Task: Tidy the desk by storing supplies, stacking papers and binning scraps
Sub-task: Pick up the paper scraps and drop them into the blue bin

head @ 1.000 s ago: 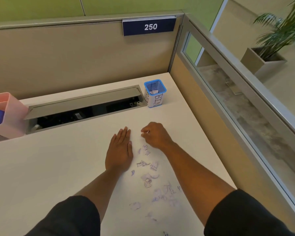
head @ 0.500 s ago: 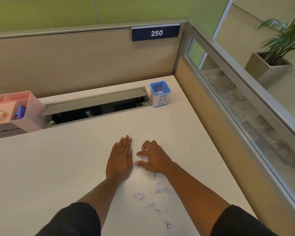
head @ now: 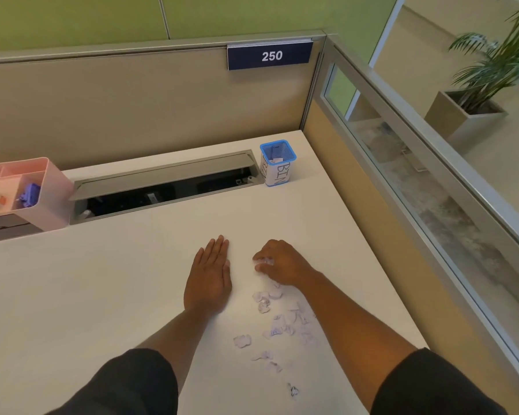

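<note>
Several torn paper scraps lie scattered on the white desk between my forearms. My left hand rests flat on the desk, fingers straight and together, just left of the scraps. My right hand is curled over the far end of the scrap patch and pinches a small white scrap between thumb and fingertips. A small blue mesh bin with a white label reading BIN stands at the back right of the desk, with a few scraps inside it.
A pink organiser with a tape roll and a purple item stands at the back left. An open cable trough runs along the back. Partition walls close the back and right; the desk edge lies near my right arm.
My right hand came back from the far side onto the scraps and curled its fingers round one. My left hand stayed flat. The view shifted slightly.
</note>
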`<state>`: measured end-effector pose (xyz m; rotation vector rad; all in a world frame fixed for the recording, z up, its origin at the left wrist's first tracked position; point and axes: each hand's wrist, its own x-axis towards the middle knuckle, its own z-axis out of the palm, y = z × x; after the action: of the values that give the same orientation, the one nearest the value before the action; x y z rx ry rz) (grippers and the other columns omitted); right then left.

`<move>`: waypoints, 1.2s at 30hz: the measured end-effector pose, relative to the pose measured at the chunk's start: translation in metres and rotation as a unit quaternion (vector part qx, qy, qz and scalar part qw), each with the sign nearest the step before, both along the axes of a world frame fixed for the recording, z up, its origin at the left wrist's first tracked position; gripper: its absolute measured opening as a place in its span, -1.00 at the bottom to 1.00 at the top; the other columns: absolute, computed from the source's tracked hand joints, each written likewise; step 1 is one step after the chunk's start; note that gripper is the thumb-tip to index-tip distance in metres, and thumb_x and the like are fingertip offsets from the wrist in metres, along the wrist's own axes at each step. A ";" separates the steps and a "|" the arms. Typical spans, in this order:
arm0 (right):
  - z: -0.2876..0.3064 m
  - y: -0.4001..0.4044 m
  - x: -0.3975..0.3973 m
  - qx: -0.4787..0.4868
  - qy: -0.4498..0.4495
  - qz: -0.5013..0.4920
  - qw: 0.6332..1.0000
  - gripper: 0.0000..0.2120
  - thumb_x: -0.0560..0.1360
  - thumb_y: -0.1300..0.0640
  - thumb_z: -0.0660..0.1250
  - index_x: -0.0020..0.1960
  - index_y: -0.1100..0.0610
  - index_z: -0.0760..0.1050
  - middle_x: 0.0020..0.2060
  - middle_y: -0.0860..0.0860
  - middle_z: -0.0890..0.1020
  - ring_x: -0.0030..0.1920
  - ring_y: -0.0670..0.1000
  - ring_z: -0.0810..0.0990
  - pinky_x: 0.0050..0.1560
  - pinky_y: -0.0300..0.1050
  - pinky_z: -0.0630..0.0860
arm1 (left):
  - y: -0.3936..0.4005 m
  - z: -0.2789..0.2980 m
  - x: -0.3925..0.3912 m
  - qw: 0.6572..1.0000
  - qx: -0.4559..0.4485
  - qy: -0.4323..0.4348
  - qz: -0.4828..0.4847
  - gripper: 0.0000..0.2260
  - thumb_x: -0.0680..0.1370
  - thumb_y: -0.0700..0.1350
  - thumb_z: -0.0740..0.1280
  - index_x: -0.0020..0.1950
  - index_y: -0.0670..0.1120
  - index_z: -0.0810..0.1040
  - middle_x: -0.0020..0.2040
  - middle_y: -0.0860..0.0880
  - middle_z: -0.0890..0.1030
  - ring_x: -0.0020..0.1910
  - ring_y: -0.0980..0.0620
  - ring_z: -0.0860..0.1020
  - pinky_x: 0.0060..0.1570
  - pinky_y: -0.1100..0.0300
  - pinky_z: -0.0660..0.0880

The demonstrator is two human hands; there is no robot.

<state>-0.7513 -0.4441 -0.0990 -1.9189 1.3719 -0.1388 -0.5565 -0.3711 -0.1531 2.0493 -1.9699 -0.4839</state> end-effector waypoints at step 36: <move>-0.006 -0.041 0.012 -0.045 -0.073 -0.141 0.986 -0.90 0.40 0.29 0.45 -0.10 0.20 0.71 -0.14 0.09 0.71 -0.08 0.03 0.66 0.03 -0.16 0.57 | -0.059 0.003 -0.027 0.999 0.013 -0.029 0.033 -0.50 0.70 0.00 -0.10 0.64 -0.10 0.01 0.65 -0.08 -0.01 0.63 -0.05 -0.09 0.60 0.02 -0.17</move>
<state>-0.7398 -0.4854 -0.1055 -1.7385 1.5527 -0.4783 -0.5831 -0.4305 -0.1504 2.1599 -1.9299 -0.4445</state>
